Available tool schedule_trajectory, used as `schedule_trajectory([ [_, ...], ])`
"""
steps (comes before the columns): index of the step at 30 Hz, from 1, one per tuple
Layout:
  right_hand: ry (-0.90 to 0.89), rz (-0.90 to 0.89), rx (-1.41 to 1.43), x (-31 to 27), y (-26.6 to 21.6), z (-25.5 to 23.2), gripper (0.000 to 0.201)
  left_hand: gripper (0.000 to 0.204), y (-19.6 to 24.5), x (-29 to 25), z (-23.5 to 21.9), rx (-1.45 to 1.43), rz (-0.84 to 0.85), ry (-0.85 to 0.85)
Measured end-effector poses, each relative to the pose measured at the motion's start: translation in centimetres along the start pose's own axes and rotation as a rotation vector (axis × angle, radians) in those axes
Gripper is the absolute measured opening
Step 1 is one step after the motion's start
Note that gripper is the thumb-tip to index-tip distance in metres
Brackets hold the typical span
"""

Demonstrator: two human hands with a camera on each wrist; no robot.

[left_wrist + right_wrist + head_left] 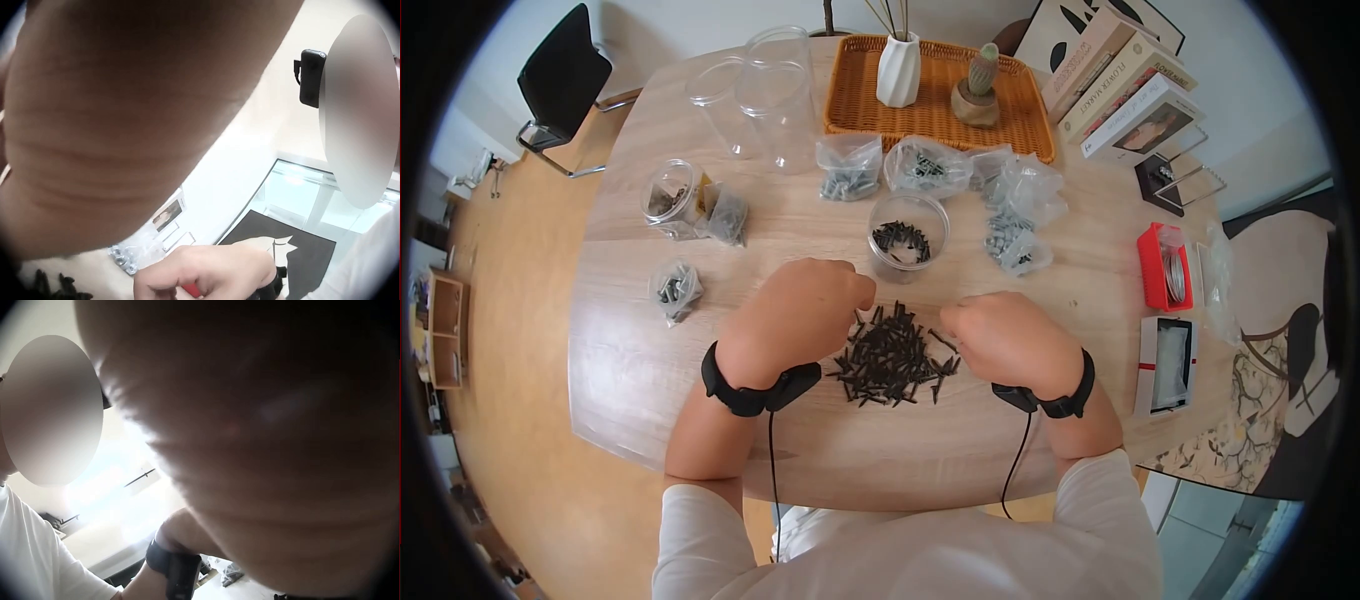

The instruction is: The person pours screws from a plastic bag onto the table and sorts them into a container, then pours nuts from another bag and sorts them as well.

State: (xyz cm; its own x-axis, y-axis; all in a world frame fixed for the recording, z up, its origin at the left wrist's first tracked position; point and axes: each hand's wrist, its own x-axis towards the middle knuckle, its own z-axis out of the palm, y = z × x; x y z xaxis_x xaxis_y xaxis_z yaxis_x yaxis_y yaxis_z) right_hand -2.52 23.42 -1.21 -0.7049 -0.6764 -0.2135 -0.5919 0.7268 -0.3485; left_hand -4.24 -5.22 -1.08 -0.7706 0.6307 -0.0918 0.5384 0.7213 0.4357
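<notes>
There is room to slide over the table (890,460) on the near side of the black screws (890,362); behind them, 1 clear tub (908,209) blocks the way.

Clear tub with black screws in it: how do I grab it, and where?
I'd take the tub by its outer wall, just under the rim, from the left. It stands upright and its wall is round, so curling around it should work. Plastic bags lie behind and to its right, with the pile of black screws in front.
</notes>
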Motion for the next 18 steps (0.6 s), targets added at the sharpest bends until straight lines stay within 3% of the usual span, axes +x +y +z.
schedule_trajectory([
  [4, -0.072, 0.025, 0.0, 0.4, 0.0, 0.3, 0.007, 0.02, -0.4, 0.4, 1.1, 0.024, -0.069, -0.056],
  [18, -0.109, 0.06, -0.034, 1.1, 0.0, 0.9, 0.01, 0.008, -1.1, 1.1, 2.2, -0.006, -0.023, -0.001],
])
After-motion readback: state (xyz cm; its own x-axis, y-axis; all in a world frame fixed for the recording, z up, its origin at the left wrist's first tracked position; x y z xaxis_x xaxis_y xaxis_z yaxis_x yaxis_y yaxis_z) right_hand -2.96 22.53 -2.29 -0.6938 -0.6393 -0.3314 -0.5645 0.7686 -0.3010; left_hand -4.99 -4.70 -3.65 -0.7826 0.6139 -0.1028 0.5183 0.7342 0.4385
